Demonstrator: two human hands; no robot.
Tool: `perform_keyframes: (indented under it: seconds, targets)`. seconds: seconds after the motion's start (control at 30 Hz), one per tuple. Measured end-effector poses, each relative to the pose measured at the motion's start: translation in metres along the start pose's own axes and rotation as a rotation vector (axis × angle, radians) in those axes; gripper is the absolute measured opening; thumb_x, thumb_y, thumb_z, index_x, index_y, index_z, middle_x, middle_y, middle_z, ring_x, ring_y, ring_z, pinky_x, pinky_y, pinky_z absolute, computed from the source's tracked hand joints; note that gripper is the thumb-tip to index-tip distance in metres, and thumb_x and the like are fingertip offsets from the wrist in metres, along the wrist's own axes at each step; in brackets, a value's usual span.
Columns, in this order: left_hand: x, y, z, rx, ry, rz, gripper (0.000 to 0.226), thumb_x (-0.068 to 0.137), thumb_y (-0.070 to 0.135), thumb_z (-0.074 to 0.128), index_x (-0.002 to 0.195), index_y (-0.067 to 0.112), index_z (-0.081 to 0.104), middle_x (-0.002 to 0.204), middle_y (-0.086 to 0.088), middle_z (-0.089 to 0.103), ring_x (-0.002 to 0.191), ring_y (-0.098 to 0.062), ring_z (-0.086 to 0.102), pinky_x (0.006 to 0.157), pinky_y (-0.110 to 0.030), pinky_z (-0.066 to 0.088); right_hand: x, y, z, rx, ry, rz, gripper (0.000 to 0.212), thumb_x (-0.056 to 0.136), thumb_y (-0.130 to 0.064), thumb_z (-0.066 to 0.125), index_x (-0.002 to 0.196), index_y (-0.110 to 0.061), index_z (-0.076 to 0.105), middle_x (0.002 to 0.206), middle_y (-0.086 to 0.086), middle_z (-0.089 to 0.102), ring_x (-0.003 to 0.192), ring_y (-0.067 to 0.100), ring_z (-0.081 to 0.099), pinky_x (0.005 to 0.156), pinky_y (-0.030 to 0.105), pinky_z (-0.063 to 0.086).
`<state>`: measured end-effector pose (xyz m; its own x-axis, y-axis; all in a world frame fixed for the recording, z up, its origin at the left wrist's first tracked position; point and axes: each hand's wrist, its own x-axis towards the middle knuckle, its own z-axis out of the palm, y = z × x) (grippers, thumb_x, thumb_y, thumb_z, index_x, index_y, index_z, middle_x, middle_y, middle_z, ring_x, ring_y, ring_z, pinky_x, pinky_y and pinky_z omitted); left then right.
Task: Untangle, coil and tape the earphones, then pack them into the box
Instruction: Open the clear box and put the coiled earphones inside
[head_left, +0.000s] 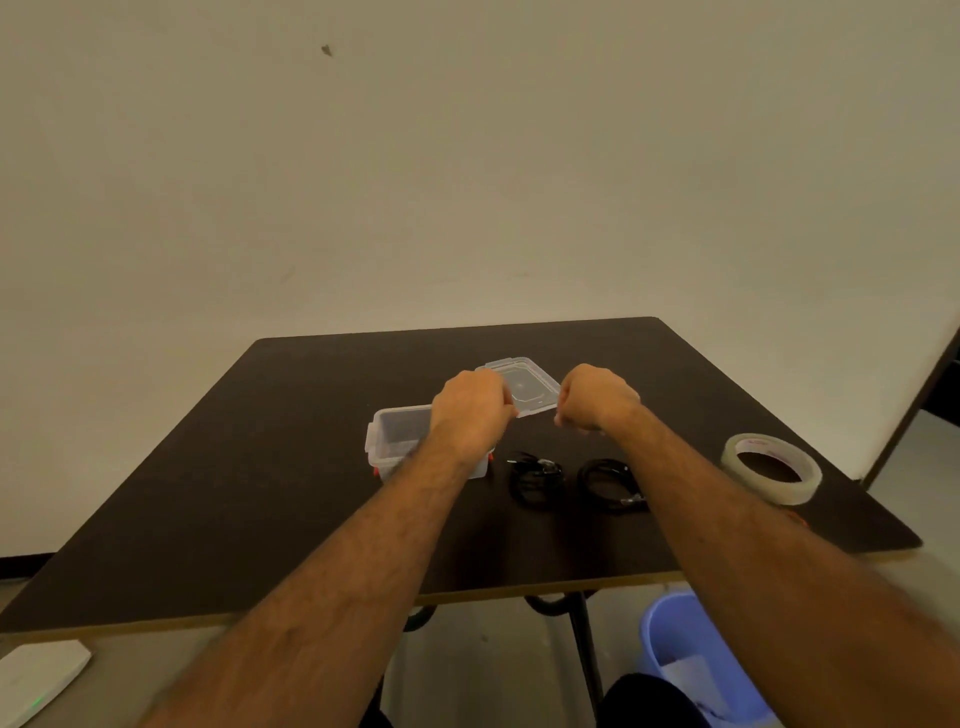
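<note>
In the head view, the clear box (400, 441) sits open on the dark counter (260, 467). The left hand (470, 410) hovers over the box's right part, the right hand (592, 397) further right; each grip is curled closed, and what it holds I cannot tell. The lid (524, 384) lies behind the box's right end, between the hands. Two coiled black earphones (535, 480) (608, 483) lie right of the box, the tape roll (771, 467) further right.
</note>
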<state>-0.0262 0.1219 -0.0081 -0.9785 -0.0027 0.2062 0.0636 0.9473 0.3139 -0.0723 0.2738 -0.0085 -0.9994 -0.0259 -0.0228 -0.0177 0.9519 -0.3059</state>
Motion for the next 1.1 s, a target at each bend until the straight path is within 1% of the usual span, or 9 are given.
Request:
perform_keyframes:
  seconds: [0.23, 0.33, 0.43, 0.5, 0.6, 0.77, 0.87, 0.97, 1.1]
  targets:
    - [-0.007, 0.050, 0.031, -0.019, -0.124, 0.062, 0.020, 0.092, 0.031, 0.066, 0.108, 0.021, 0.073, 0.104, -0.002, 0.072, 0.096, -0.016, 0.064, 0.085, -0.033, 0.052, -0.012, 0.056, -0.012, 0.018, -0.033, 0.107, 0.016, 0.084, -0.026, 0.074, 0.094, -0.014, 0.069, 0.090, 0.004, 0.070, 0.084, 0.019, 0.067, 0.084, 0.041, 0.058]
    - [-0.008, 0.068, 0.046, -0.008, -0.209, 0.053, 0.022, 0.093, 0.029, 0.066, 0.112, 0.019, 0.071, 0.108, -0.003, 0.070, 0.100, -0.019, 0.064, 0.091, -0.037, 0.053, -0.019, 0.076, -0.014, 0.023, -0.088, 0.149, 0.020, 0.084, -0.029, 0.074, 0.095, -0.013, 0.067, 0.091, 0.005, 0.068, 0.085, 0.019, 0.066, 0.085, 0.040, 0.057]
    - [-0.009, 0.078, 0.059, 0.029, -0.275, 0.047, 0.024, 0.092, 0.028, 0.066, 0.114, 0.018, 0.069, 0.110, -0.005, 0.069, 0.102, -0.022, 0.064, 0.089, -0.038, 0.053, -0.024, 0.089, -0.010, 0.027, -0.158, 0.173, 0.022, 0.084, -0.033, 0.074, 0.090, -0.013, 0.065, 0.089, 0.005, 0.067, 0.083, 0.018, 0.065, 0.086, 0.039, 0.057]
    - [-0.010, 0.083, 0.067, 0.080, -0.297, 0.053, 0.025, 0.092, 0.027, 0.067, 0.114, 0.017, 0.068, 0.110, -0.007, 0.069, 0.101, -0.024, 0.064, 0.086, -0.038, 0.052, -0.026, 0.093, -0.004, 0.029, -0.196, 0.171, 0.025, 0.083, -0.035, 0.074, 0.088, -0.013, 0.064, 0.088, 0.005, 0.066, 0.081, 0.018, 0.064, 0.086, 0.038, 0.056]
    - [-0.011, 0.085, 0.076, 0.134, -0.309, 0.062, 0.024, 0.093, 0.024, 0.066, 0.115, 0.015, 0.066, 0.110, -0.008, 0.069, 0.101, -0.025, 0.065, 0.087, -0.039, 0.054, -0.026, 0.093, 0.006, 0.033, -0.214, 0.158, 0.027, 0.083, -0.036, 0.075, 0.094, -0.014, 0.064, 0.094, 0.005, 0.066, 0.086, 0.018, 0.064, 0.086, 0.038, 0.056]
    - [-0.009, 0.086, 0.075, 0.149, -0.318, 0.050, 0.025, 0.094, 0.023, 0.065, 0.117, 0.014, 0.064, 0.112, -0.009, 0.068, 0.102, -0.025, 0.064, 0.089, -0.040, 0.054, -0.025, 0.094, 0.013, 0.088, -0.185, 0.141, 0.016, 0.087, -0.027, 0.071, 0.093, -0.015, 0.062, 0.092, 0.005, 0.064, 0.081, 0.016, 0.063, 0.082, 0.034, 0.057]
    - [-0.007, 0.083, 0.072, 0.077, -0.302, 0.021, 0.026, 0.094, 0.030, 0.064, 0.114, 0.013, 0.065, 0.109, -0.008, 0.068, 0.099, -0.023, 0.064, 0.089, -0.039, 0.054, -0.023, 0.098, 0.008, 0.174, -0.194, 0.146, 0.015, 0.087, -0.025, 0.071, 0.092, -0.012, 0.066, 0.094, 0.007, 0.066, 0.083, 0.018, 0.066, 0.080, 0.034, 0.060]
    - [-0.005, 0.079, 0.067, -0.062, -0.248, -0.048, 0.028, 0.095, 0.037, 0.061, 0.107, 0.012, 0.067, 0.097, -0.006, 0.071, 0.089, -0.020, 0.068, 0.085, -0.037, 0.057, -0.023, 0.101, -0.004, 0.260, -0.162, 0.122, 0.015, 0.087, -0.023, 0.071, 0.092, -0.009, 0.069, 0.093, 0.009, 0.069, 0.084, 0.020, 0.069, 0.074, 0.032, 0.061]
    - [-0.002, 0.070, 0.048, -0.449, -0.213, -0.176, 0.023, 0.096, 0.034, 0.060, 0.098, 0.012, 0.066, 0.079, -0.005, 0.072, 0.065, -0.014, 0.068, 0.079, -0.034, 0.061, -0.026, 0.094, -0.027, 0.339, -0.093, 0.070, 0.017, 0.087, -0.022, 0.071, 0.092, -0.005, 0.072, 0.087, 0.008, 0.070, 0.077, 0.018, 0.068, 0.061, 0.027, 0.057]
